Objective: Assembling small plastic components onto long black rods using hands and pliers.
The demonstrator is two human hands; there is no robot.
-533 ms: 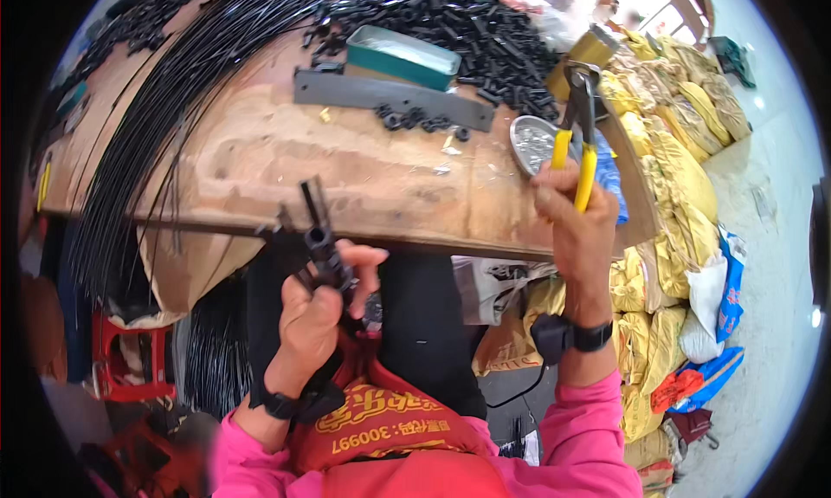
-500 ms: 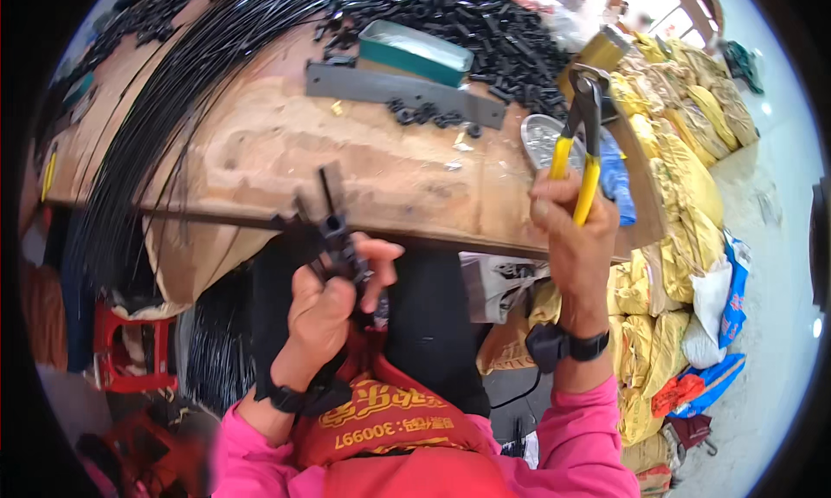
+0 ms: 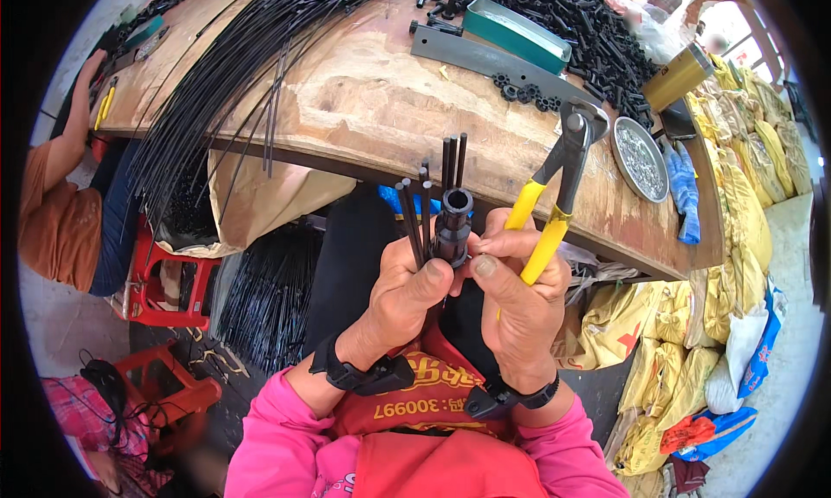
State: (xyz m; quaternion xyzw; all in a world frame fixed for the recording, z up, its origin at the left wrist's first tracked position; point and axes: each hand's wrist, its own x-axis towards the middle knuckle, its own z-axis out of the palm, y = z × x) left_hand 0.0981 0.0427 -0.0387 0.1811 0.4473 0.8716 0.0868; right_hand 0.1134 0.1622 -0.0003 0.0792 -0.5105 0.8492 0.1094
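Observation:
In front of the table edge, my left hand (image 3: 400, 288) is closed around a black tubular fitting (image 3: 454, 223), its open end upward. Several thin black rods (image 3: 410, 210) stand up around that fitting, some between my fingers. My right hand (image 3: 522, 312) meets it from the right, thumb and fingertips pinched against the fitting's side; any small piece between them is hidden. The same hand keeps yellow-handled end-cutting pliers (image 3: 577, 143) in its grip, with the metal jaws pointing up over the tabletop.
On the wooden table (image 3: 346, 91) lie long black rods (image 3: 234, 82), a grey metal bar (image 3: 485, 63), a green tray (image 3: 519, 37), a heap of black fittings (image 3: 597, 39) and a dish of small pieces (image 3: 640, 158). Yellow sacks (image 3: 736, 212) stand right; another person's arm (image 3: 74, 108) is far left.
My right hand has come left and down with the pliers to the fitting in my left hand, its fingertips now against it. The whole view has shifted, and the person at left has come into sight.

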